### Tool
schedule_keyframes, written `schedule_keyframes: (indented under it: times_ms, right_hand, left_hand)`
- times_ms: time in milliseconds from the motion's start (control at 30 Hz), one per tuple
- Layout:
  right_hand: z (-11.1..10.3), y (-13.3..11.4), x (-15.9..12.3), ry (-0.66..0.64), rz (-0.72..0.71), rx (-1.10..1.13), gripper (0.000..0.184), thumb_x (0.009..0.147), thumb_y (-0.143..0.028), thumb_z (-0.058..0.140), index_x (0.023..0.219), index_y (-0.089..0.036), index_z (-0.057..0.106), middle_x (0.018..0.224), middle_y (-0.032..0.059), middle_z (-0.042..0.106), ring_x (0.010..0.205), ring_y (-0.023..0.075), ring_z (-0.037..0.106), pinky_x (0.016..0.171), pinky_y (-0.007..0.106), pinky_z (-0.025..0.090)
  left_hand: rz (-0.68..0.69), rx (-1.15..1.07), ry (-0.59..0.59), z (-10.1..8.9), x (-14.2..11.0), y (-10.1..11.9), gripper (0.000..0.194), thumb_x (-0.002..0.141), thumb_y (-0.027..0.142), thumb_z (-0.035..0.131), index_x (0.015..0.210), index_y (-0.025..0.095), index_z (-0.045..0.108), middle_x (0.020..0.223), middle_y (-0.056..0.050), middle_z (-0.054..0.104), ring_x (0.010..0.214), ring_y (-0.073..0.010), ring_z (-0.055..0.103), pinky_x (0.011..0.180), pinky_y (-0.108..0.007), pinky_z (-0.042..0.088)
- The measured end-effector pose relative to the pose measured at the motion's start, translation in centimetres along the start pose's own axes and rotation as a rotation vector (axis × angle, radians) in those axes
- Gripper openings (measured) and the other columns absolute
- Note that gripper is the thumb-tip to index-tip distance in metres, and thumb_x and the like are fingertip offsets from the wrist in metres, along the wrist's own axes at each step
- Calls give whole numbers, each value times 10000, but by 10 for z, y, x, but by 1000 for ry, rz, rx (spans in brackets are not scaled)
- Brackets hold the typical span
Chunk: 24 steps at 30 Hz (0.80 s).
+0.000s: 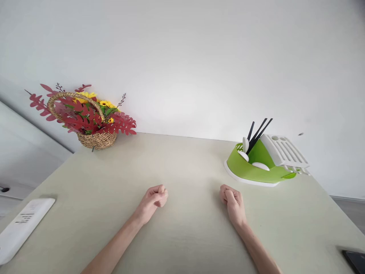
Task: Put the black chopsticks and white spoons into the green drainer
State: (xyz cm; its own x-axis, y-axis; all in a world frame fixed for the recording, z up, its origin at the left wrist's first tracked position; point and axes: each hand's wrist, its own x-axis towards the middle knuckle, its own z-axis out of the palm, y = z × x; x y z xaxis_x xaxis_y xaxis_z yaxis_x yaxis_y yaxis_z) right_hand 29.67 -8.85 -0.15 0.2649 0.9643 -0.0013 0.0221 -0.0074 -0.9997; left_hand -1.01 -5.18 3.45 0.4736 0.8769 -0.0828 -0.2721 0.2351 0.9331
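Note:
My left hand [154, 199] rests as a fist on the pale table [188, 239], with its thumb folded over the curled fingers. To its right, my right hand [232, 201] is also closed in a fist, and a wide gap lies between the two. Nothing shows in either hand. Nearest to my right hand, beyond it and to the right, stands a green and white utensil holder [248, 172]. Black chopsticks [258, 134] and a white spoon-like piece [245, 145] stick up out of it. White rounded pieces [261, 166] lie inside, partly hidden by its wall.
A wicker basket [98, 140] with red leaves and yellow flowers stands at the back left. At the left edge lies a long white device [27, 224] with dark markings. A dark, phone-like object [355, 260] is cut off at the lower right. A white wall [185, 68] rises behind.

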Motion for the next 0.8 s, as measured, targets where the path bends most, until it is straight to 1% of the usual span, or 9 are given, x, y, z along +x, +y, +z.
schedule_keyframes:
  times_ms: [100,233,367,467,533,600,633,700,800]
  right_hand:
    - [-7,0,6,-8,10,156,338,844,-311,470,595,-258,247,583,-60,210,527,114,170,502,303,141]
    - [-27,-3,16,-34,22,337,391,835,-331,460,601,-256,156,580,-76,143,467,104,94,425,292,166]
    - [-64,3,25,-53,-59,716,458,776,-246,549,594,-228,129,566,-76,114,448,93,68,395,262,156]
    - [-96,14,31,23,-139,909,429,735,-196,573,560,-226,183,551,-79,112,446,83,55,395,255,182]
    - [-116,19,35,75,-150,1097,345,702,-183,586,559,-233,276,541,-89,116,430,70,42,380,258,159]
    - [-129,20,37,86,-116,1431,140,697,-181,575,649,-252,464,541,-102,122,406,67,41,358,268,102]
    - [-132,18,38,91,-109,1614,89,712,-175,560,747,-257,568,538,-107,133,392,70,50,352,271,78]
    - [-134,13,37,122,-124,1931,332,764,-156,529,1022,-259,711,529,-113,161,371,82,74,347,269,40]
    - [-129,5,34,185,-157,2195,568,813,-143,536,1340,-250,718,518,-114,197,358,87,92,342,247,10]
  left_hand:
    - [63,-188,125,-3,0,2,588,834,374,739,631,215,210,583,77,144,553,-99,140,541,-306,179]
    - [68,-528,306,-8,-1,13,550,815,281,679,626,220,167,593,72,100,546,-114,90,510,-315,202]
    - [44,-756,440,-13,-1,20,491,869,249,593,666,228,147,614,73,76,535,-118,18,482,-325,163]
    - [30,-857,497,-15,0,20,484,901,269,562,690,232,128,628,75,57,536,-115,-12,476,-328,127]
    - [19,-890,509,-15,0,20,482,911,280,550,699,235,119,632,76,49,534,-113,-18,476,-329,112]
    - [13,-900,506,-14,0,19,479,913,279,543,702,237,116,633,77,49,530,-112,-17,475,-328,109]
    - [10,-901,503,-14,0,19,477,913,277,542,702,237,116,633,77,50,529,-112,-16,474,-327,112]
    - [4,-899,499,-13,1,20,477,911,275,542,702,238,115,632,77,50,526,-112,-15,472,-325,121]
    - [-1,-891,497,-13,1,19,481,907,277,548,699,239,116,629,79,49,521,-112,-14,468,-322,132]
